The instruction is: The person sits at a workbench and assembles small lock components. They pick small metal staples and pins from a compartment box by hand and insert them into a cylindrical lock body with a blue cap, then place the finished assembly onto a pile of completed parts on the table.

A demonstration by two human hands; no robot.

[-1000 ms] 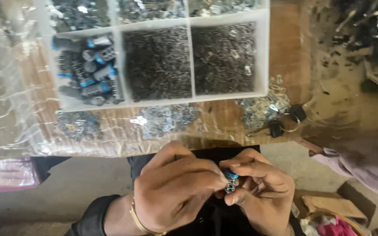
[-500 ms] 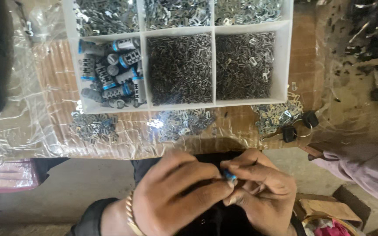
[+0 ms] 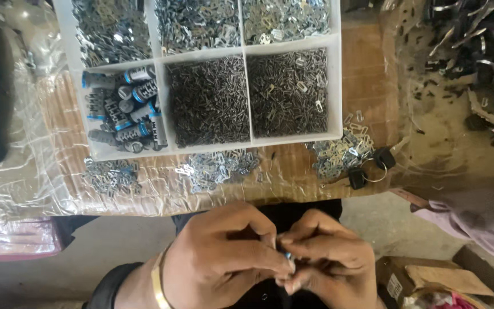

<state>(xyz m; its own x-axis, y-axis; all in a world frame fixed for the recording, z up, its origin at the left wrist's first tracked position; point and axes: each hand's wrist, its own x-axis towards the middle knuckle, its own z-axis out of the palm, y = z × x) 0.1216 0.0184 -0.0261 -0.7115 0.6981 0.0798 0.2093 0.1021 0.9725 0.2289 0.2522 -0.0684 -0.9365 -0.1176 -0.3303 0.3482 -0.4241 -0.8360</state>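
small cylindrical part (image 3: 287,256), blue band showing, mostly hidden. pinched between fingertips of left hand (image 3: 224,257) and right hand (image 3: 330,260), both closed around it, held below the table edge, above the lap.

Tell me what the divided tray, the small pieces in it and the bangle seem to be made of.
Divided tray: likely plastic, translucent white walls.
Flat clips: metal, silvery glints.
Cylinders: grey metal apparently, with blue bands.
Bangle by the left hand: gold-coloured, shiny metal, probably.

Workshop: sorting tray (image 3: 160,57) of small metal parts (image 3: 208,107).
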